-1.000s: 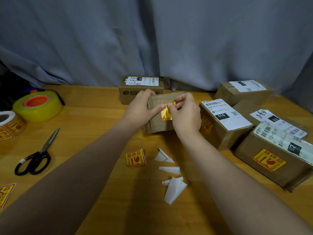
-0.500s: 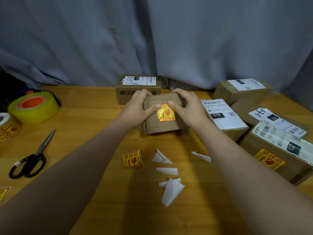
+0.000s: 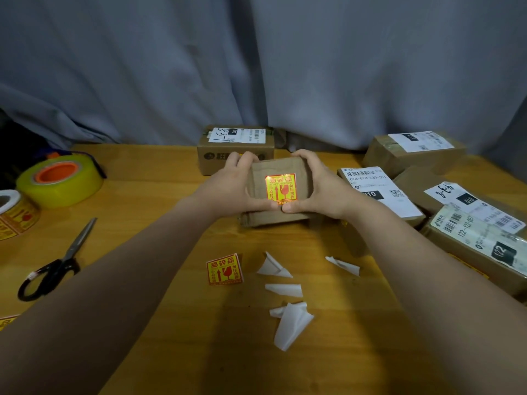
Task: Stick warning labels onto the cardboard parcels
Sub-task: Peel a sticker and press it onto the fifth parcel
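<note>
I hold a small cardboard parcel [image 3: 278,192] between both hands at the middle of the wooden counter [image 3: 148,206], its lower edge resting on the wood and its broad face tilted up toward me. My left hand [image 3: 228,185] wraps its left side and my right hand [image 3: 319,186] wraps its right side; the fingers [image 3: 242,159] of both curl over the top edge, and my two thumbs meet along the bottom of the face, so both hands are closed on the parcel. A yellow and red fragile warning label [image 3: 281,187] sits flat on the middle of that face, with my thumb tips just below its lower edge.

Nearer to me on the counter lies a loose warning label [image 3: 224,269], and to its right are several curled white backing scraps [image 3: 291,323], one of them off by itself [image 3: 343,265] toward my right forearm. At far left a roll of warning labels [image 3: 17,213] stands beside a roll of yellow packing tape [image 3: 60,179] with an orange core, and black-handled scissors [image 3: 54,267] lie in front of them.

Behind the held parcel a box with a white shipping label [image 3: 235,146] sits against the grey curtain [image 3: 256,67]. To my right a cluster of taped parcels [image 3: 413,151] lies close together, each with a white shipping label on top.
</note>
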A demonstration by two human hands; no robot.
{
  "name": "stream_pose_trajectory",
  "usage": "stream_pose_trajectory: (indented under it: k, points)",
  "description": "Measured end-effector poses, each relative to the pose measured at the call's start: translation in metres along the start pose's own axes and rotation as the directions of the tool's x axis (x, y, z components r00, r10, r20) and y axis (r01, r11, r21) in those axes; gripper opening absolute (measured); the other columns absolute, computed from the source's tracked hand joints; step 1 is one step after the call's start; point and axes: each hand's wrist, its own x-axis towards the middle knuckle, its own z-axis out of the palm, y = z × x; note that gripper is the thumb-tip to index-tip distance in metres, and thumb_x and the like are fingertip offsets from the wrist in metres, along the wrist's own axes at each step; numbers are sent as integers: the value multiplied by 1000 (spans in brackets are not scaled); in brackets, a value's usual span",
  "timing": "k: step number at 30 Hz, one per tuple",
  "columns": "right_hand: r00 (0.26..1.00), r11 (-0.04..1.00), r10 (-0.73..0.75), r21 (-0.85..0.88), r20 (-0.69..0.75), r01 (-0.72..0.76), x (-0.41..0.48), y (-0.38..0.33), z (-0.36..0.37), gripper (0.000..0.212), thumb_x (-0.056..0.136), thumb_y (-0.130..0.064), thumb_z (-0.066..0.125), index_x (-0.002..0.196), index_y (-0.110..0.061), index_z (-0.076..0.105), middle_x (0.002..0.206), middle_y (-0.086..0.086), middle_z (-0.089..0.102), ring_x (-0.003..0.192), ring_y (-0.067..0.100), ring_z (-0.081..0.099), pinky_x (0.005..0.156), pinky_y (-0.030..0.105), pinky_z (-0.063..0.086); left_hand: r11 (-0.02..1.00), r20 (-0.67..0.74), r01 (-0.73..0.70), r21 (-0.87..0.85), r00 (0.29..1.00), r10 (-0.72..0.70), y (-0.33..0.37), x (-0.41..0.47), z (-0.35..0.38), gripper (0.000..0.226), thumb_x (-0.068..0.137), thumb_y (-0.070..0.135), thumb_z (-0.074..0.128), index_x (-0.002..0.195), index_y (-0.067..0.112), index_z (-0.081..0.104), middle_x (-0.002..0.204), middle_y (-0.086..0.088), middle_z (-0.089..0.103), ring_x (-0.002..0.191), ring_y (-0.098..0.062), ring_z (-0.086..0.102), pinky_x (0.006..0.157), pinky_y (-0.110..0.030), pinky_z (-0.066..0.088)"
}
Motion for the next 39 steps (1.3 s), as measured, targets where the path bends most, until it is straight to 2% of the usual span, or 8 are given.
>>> stream_pose_trajectory:
  k: [7, 12, 17, 20, 23, 25, 32, 39]
  points:
    - [985, 992, 4, 128, -173, 19, -9, -1, 1, 35, 93, -27, 56, 125, -33, 46, 117, -8, 54, 109, 14, 54, 91, 37, 50, 991, -151, -80, -106, 987, 63, -2, -4, 5, 28, 97, 41, 38, 115, 21, 46, 107, 9, 42, 95, -13, 51, 64, -19, 37]
    - [957, 1000, -19, -2, -291, 19, -16, -7, 20, 58, 76, -41, 74, 121, -28, 41, 107, -10, 55, 95, 8, 55, 75, 21, 46, 996, -170, -83, 38, 982, 88, 1, -14, 12, 58, 79, 58, 58, 120, 20, 44, 108, 9, 37, 89, -10, 49, 63, -26, 43]
    - [921, 998, -17, 51, -389, 40, -27, -2, 32, 32, 90, -33, 60, 118, -29, 45, 113, -4, 60, 103, 15, 59, 85, 35, 52, 992, -223, -115, 42, 967, 121, 7, -23, 11, 29, 96, 39, 41, 112, 16, 49, 107, 4, 45, 88, -12, 50, 64, -24, 37]
    - [925, 999, -20, 35, -379, 35, -37, -3, 41, 52, 84, -34, 67, 127, -30, 39, 130, -3, 48, 115, 12, 51, 92, 30, 48, 991, -239, -134, 24, 961, 136, 7, -31, 14, 32, 97, 36, 39, 115, 12, 50, 109, 1, 43, 93, -17, 53, 68, -25, 35]
    - [950, 996, 7, -88, -312, -36, -44, -8, 47, 86, 67, -38, 82, 134, -30, 28, 139, -1, 31, 115, 14, 46, 87, 25, 42, 985, -152, -162, 57, 974, 169, 3, -40, 15, 60, 84, 46, 59, 127, 9, 42, 125, -6, 40, 106, -18, 50, 78, -28, 43]
    - [936, 989, 15, -130, -351, -64, -42, -15, 48, 72, 74, -38, 76, 130, -28, 33, 137, 2, 35, 115, 21, 50, 83, 24, 41, 975, -114, -172, 138, 975, 188, -1, -44, 11, 75, 75, 48, 68, 130, 8, 39, 131, -7, 37, 113, -23, 49, 87, -32, 44]
    - [921, 984, -48, -179, -386, -23, -15, -36, 62, 27, 95, -23, 52, 122, -22, 48, 130, 2, 52, 117, 22, 51, 92, 34, 47, 953, -147, -113, 281, 976, 159, -18, -41, -16, 35, 95, 32, 48, 120, 8, 45, 132, -10, 40, 96, -28, 56, 76, -37, 47]
    - [953, 930, 108, -310, -283, -197, 28, -41, 58, 53, 99, -14, 36, 145, -38, 28, 155, 3, 25, 139, 26, 30, 108, 40, 36, 945, -189, 83, 317, 982, -23, -31, -9, -22, 24, 99, 26, 38, 116, 12, 50, 129, -10, 45, 99, -31, 53, 75, -42, 49]
